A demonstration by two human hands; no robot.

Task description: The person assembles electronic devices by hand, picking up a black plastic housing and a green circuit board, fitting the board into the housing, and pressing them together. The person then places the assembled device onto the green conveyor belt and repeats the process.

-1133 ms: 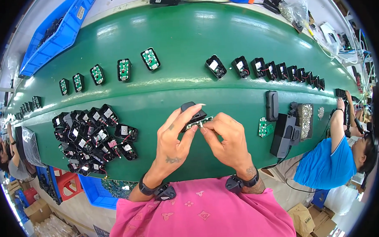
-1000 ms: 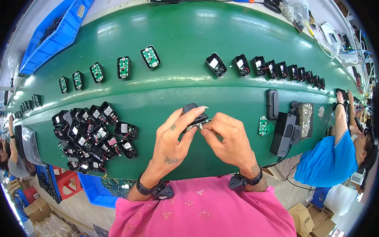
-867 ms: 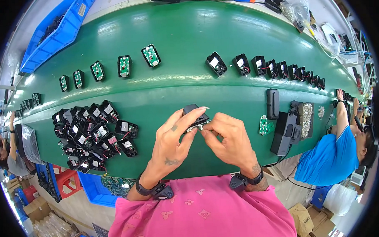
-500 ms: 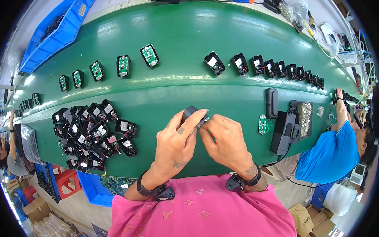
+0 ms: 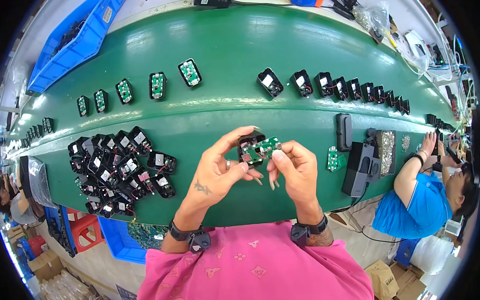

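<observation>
Over the near half of the table, my left hand (image 5: 213,172) grips a small black plastic housing (image 5: 246,142), thumb at its near side. A green circuit board (image 5: 265,147) lies tilted across the housing's open side. My right hand (image 5: 297,172) pinches the board's right end between thumb and fingers. Thin red wire shows under the board; where it joins is too small to tell. To my left is a heap of similar black housings (image 5: 106,170) with wires and pale squares inside.
Housings with green boards (image 5: 157,85) stand in a row at far left; housings without boards (image 5: 270,82) line the far right. Right of my hands lie loose green boards (image 5: 334,160), a black device (image 5: 357,169) and a tray of small metal parts (image 5: 387,150). A co-worker in blue (image 5: 414,207) sits right.
My hands have turned the housing so its open side shows, and the green board has come into view in my right hand. The co-worker at right has drawn an arm nearer.
</observation>
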